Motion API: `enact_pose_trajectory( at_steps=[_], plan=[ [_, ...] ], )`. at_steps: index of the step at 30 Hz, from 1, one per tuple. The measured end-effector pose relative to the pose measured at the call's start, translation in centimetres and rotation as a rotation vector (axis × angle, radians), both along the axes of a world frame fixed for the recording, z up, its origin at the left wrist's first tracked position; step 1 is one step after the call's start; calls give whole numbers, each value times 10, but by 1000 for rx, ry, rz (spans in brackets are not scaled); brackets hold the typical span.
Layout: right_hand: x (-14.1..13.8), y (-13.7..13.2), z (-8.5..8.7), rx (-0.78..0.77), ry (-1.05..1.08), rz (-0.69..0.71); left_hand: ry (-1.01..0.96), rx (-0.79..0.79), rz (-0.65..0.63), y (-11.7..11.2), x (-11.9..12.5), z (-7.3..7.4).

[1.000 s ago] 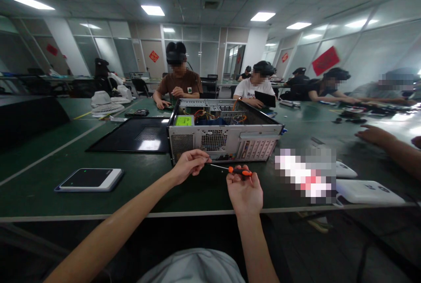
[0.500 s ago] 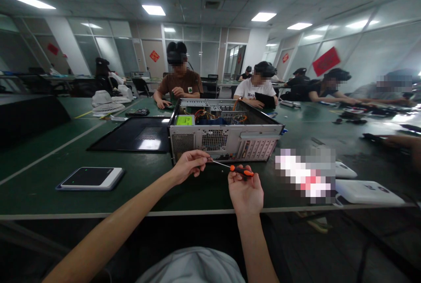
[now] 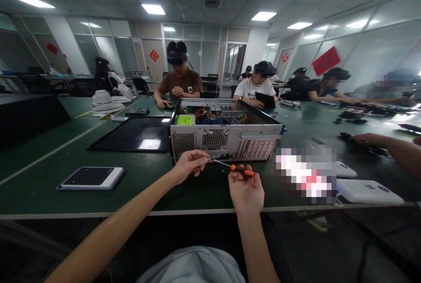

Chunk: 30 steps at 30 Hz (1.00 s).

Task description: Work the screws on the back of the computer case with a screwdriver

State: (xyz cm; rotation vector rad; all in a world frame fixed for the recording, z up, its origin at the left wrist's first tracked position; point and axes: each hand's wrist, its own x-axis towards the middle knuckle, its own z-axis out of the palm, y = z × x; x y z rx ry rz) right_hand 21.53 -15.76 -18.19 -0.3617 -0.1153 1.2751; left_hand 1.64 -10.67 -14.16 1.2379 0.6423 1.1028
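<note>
Screwdriver (image 3: 242, 171), orange and black, is held between two bare hands above a green desk (image 3: 197, 198), just in front of an open computer case (image 3: 234, 142). From the left: a flat white device (image 3: 90, 177) with a dark top shows green lights and a mark too small to read. Next, a black panel (image 3: 120, 137) lies flat beside the case, where a yellow-green label (image 3: 184, 120) is illegible. The left hand (image 3: 189, 166) has its grip pinched on the screwdriver's tip end; whether something tiny is there too, I cannot tell. Over the past second the tip has risen slightly, seemingly a fine adjustment rather than a new step. The right hand (image 3: 246, 191), palm up, curls its grip around the handle. Beyond, a co-worker's white shirt (image 3: 254, 87) reads "Hap", the rest unclear. Far right, a white slab (image 3: 366, 191) bears blurred dark markings.
</note>
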Motion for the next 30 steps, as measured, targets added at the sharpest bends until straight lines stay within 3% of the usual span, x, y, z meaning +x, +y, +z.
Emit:
enact_pose_trajectory(
  at_steps=[30],
  plan=[
    [1, -1, 2, 18, -17, 37, 17, -32, 24, 0, -1, 4]
  ],
)
